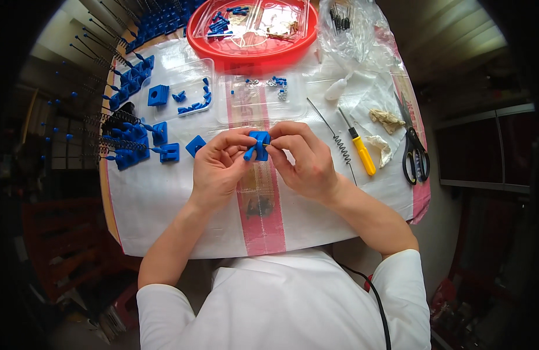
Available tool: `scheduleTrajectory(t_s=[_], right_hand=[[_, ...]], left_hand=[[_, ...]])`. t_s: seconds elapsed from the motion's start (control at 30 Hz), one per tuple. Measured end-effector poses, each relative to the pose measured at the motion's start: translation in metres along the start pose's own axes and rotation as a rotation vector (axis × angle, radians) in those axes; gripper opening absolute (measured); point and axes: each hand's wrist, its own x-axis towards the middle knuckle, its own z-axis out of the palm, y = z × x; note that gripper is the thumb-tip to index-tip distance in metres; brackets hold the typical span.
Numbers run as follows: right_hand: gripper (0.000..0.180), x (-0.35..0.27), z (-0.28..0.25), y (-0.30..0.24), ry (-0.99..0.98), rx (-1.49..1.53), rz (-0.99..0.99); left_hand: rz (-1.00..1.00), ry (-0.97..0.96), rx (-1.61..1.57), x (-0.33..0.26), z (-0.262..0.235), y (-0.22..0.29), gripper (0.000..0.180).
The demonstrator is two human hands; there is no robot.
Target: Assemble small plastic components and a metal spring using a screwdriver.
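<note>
My left hand is closed on a square blue plastic base, held just above the middle of the table. A small flared blue piece sits at its lower left, by my left fingertips. My right hand pinches a thin brass-coloured pin against the base; how deep the pin goes is hidden by the fingers. Left of my left hand lies another blue square base. To the right of my right hand are a black coil spring with long straight ends and a yellow-handled screwdriver.
Clear trays with blue parts and small nuts lie beyond my hands. Farther back stands a red round tray, beside a clear bag. Black scissors lie right; blue bases with springs crowd the left.
</note>
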Motion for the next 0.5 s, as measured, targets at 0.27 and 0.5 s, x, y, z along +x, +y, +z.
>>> scheduleTrajectory(t_s=[0.27, 0.5], right_hand=[[0.017, 0.002, 0.000, -0.001, -0.004, 0.059, -0.035], [0.016, -0.002, -0.002, -0.004, -0.041, 0.007, 0.024]], left_hand=[[-0.119, -0.003, -0.078, -0.007, -0.002, -0.004, 0.028], [0.061, 0.006, 0.133, -0.014, 0.000, -0.005, 0.033]])
